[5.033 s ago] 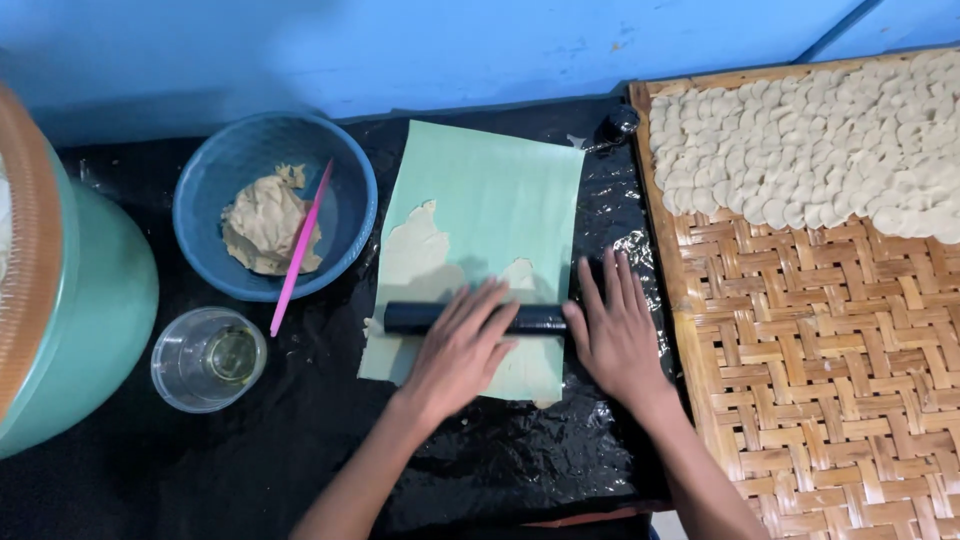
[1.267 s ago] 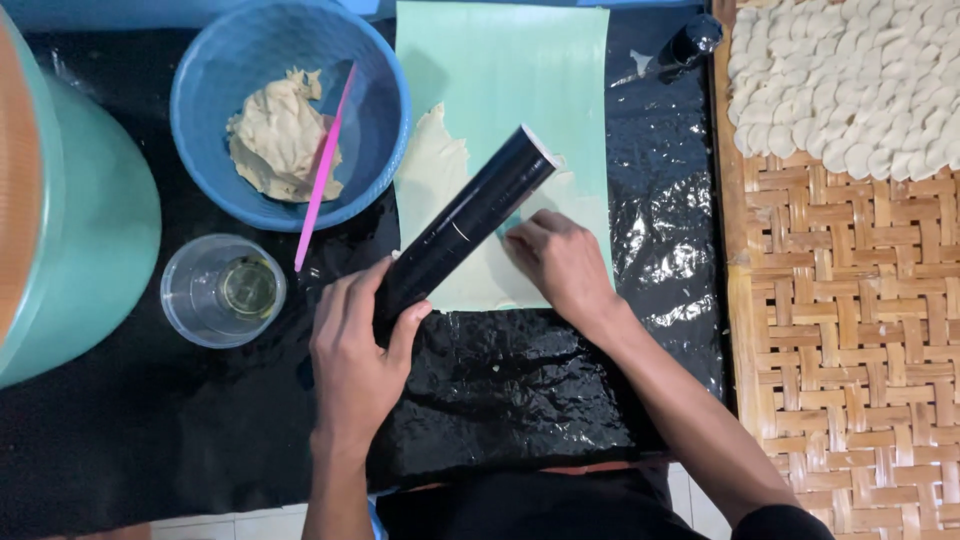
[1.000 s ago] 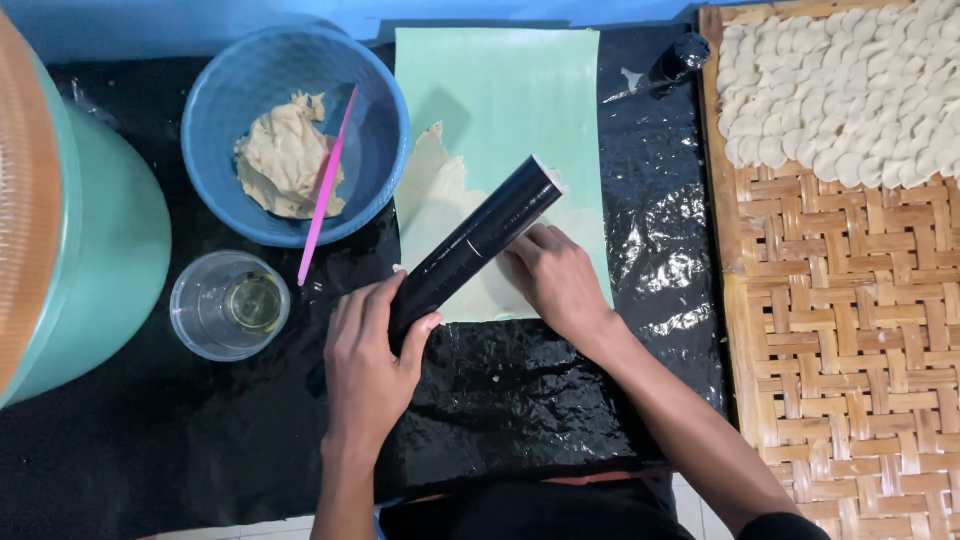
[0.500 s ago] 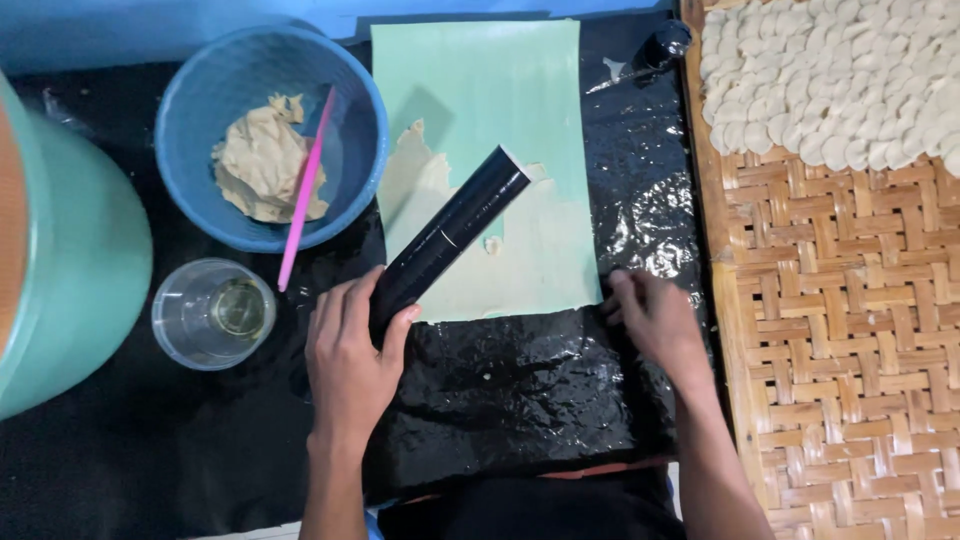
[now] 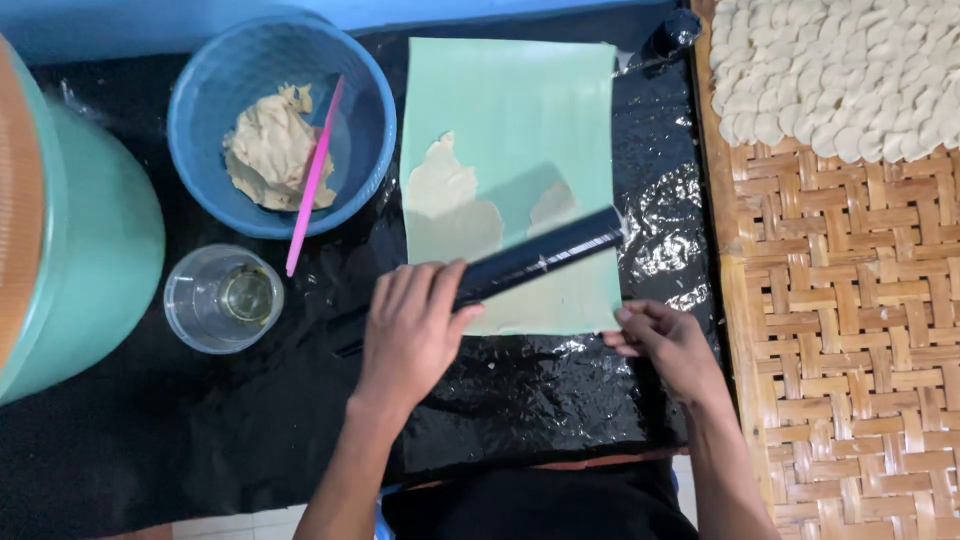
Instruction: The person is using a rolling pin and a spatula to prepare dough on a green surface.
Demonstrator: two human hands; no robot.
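A: Rolling stage here. The left hand (image 5: pixel 415 325) lies flat over the near end of the black rolling pin (image 5: pixel 520 265), fingers spread and pressing down rather than curled round it, so an open grip, resting on top.

B: And the pin sits slantwise across the lower part of the pale green plastic sheet (image 5: pixel 520 110), its far end pointing to about two o'clock from that hand. Under the sheet a patch of flattened dough (image 5: pixel 450 210) shows through, at roughly twelve o'clock from the knuckles.

A: The right hand (image 5: pixel 665 340) is at the sheet's near right corner, fingertips together at its edge. Whether they pinch the corner or only touch it is hard to tell.

B: Judging by that, the sheet is being steadied or lifted while the pin waits. The next move looks to call for squaring the pin and even pressure across the dough.

A: Around them: a blue bowl (image 5: pixel 350 90) with a dough lump (image 5: pixel 265 150) and a pink stick (image 5: pixel 315 170) at ten o'clock, a clear glass of oil (image 5: pixel 222 298) at nine, all on the black-covered desk (image 5: pixel 150 440).

B: A woven tray (image 5: pixel 850 320) at three, with cut dough discs (image 5: pixel 850 70) at its far end.
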